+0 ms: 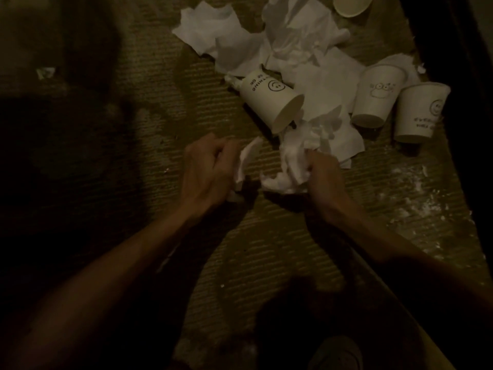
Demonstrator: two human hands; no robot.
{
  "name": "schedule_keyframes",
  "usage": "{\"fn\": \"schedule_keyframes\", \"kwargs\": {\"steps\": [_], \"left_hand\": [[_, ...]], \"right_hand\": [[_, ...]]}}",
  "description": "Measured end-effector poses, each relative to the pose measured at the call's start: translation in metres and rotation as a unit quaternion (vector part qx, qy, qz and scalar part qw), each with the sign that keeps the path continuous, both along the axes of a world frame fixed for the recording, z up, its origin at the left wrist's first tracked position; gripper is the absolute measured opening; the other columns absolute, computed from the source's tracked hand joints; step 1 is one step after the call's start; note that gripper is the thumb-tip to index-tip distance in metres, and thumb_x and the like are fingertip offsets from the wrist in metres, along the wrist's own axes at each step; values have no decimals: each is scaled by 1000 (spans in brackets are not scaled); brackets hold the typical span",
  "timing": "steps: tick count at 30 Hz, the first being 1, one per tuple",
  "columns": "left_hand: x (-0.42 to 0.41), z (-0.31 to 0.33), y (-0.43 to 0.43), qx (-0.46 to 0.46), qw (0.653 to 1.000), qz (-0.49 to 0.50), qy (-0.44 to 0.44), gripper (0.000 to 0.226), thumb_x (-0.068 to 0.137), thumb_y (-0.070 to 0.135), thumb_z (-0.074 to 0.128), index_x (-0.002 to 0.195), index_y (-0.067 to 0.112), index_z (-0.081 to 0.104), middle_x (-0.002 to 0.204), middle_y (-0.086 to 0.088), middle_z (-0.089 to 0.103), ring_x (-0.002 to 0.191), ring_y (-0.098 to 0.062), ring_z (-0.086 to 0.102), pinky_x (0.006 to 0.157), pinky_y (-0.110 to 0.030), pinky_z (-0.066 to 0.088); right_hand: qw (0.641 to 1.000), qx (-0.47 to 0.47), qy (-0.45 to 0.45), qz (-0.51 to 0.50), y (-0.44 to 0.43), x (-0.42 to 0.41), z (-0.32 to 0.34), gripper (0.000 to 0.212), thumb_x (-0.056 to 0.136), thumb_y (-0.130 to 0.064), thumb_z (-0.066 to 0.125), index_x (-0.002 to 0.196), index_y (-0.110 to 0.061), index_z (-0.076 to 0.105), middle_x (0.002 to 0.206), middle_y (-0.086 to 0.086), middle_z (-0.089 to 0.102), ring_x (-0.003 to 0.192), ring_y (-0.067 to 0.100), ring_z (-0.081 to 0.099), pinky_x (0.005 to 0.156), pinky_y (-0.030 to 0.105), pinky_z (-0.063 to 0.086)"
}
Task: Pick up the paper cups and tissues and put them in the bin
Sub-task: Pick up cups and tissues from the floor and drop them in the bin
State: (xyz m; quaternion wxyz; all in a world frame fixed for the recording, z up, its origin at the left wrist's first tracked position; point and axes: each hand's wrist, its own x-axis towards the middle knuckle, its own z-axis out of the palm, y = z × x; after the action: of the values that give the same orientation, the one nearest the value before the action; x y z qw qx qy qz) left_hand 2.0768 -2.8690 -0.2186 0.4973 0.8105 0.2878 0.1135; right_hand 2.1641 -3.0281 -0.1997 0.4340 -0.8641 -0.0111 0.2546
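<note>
Dim room. Nearest me, two bare arms reach out over a ribbed olive-green carpet floor (213,84). The left hand (208,166) has its fingers curled, & its grip is closed on a small white tissue scrap (246,161) that sticks out past the fingers. Just beside it, w/ a small gap between, the right hand (324,174) has its grip closed tight round a big crumpled white tissue wad (286,169). The wad's low end hangs nr the carpet; can't tell if it touches.

Right behind the wad lies a cream paper cup with a smiley face (269,102), tipped on its side, one end nearly touching the wad. Beside it lies a flat white tissue sheet (328,84). To the right are 2 more: a cream paper cup with a cartoon drawing (378,94) & a cream paper cup with a smiley and words (418,113), side by side, very close together. Small white crumbs (416,193) dot the carpet on the right, nearer me than those 2 cups.

Farther back is a heap of crumpled white tissues (301,30), w/ a torn white tissue sheet (205,28) to its left. At the very back, cut off by the top edge, is a fourth cream paper cup (352,5), its inside showing.
</note>
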Motion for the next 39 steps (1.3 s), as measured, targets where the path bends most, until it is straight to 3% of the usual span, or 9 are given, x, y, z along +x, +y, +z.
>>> {"fn": "schedule_keyframes", "kwargs": {"steps": [2, 4, 7, 11, 14, 21, 28, 35, 39], "left_hand": [[8, 4, 1, -26, 999, 23, 23, 56, 93, 47, 54, 46, 16, 54, 52, -1, 54, 56, -11, 51, 66, -27, 41], [20, 2, 5, -39, 997, 53, 46, 57, 90, 45, 64, 48, 7, 57, 50, -4, 54, 52, -7, 49, 63, -22, 42], [43, -1, 13, -59, 993, 90, 46, 40, 84, 30, 71, 59, 3, 54, 66, -19, 64, 55, -12, 51, 52, -27, 43], [72, -1, 15, -205, 972, 99, 65, 19, 90, 30, 71, 96, 18, 58, 90, -3, 68, 54, -6, 60, 46, -20, 46], [84, -6, 17, -252, 960, 99, 71, 35, 93, 36, 67, 118, 12, 62, 101, -5, 70, 52, -4, 62, 47, -19, 48], [99, -4, 14, -273, 960, 65, 23, 33, 95, 43, 61, 102, 14, 73, 91, 3, 74, 72, -5, 71, 60, -24, 57], [48, 47, 18, -282, 938, -49, 196, 41, 91, 59, 57, 102, 23, 74, 96, 5, 76, 81, -7, 73, 66, -22, 58], [2, 183, -20, -266, 915, -79, 293, 45, 88, 59, 60, 98, 16, 69, 72, 2, 67, 44, 1, 59, 40, -14, 44], [-20, 256, -50, -252, 912, -93, 311, 39, 87, 55, 65, 93, 17, 69, 77, 2, 70, 53, -3, 65, 40, -14, 43]], "right_hand": [[997, -13, -50, -58, 4, 13, 15, 37, 107, -8, 25, 114, 6, 59, 112, 10, 57, 93, 15, 44, 76, 22, 37], [993, 17, -95, -67, 14, 32, 28, 45, 105, -33, 33, 93, -1, 64, 96, 10, 66, 92, 25, 58, 85, 37, 48], [984, 36, -162, -61, 28, 64, 37, 64, 86, -68, 47, 67, -8, 59, 70, 7, 64, 67, 23, 62, 65, 38, 52], [989, -10, -146, 36, 50, 99, 35, 37, 91, -56, 58, 93, -20, 67, 89, -10, 68, 85, 8, 66, 81, 35, 56], [988, -73, -99, 95, 57, 112, 23, 37, 88, -53, 64, 107, -21, 65, 97, -9, 63, 90, 7, 61, 76, 23, 49], [991, -41, 52, 116, 51, 118, 13, 61, 77, -58, 72, 124, -21, 59, 108, -9, 69, 93, 9, 69, 74, 26, 57], [976, -33, 176, 120, 33, 60, 37, 43, 89, -53, 61, 104, -13, 69, 86, -4, 70, 63, -2, 67, 52, 11, 47], [971, 7, 237, 27, -14, -14, 151, 54, 85, -50, 68, 127, -17, 60, 114, -9, 62, 95, 5, 62, 90, 22, 50], [963, 51, 264, -18, -48, -51, 226, 24, 87, -38, 70, 105, -22, 68, 100, -8, 71, 86, 5, 68, 78, 22, 53]]}}
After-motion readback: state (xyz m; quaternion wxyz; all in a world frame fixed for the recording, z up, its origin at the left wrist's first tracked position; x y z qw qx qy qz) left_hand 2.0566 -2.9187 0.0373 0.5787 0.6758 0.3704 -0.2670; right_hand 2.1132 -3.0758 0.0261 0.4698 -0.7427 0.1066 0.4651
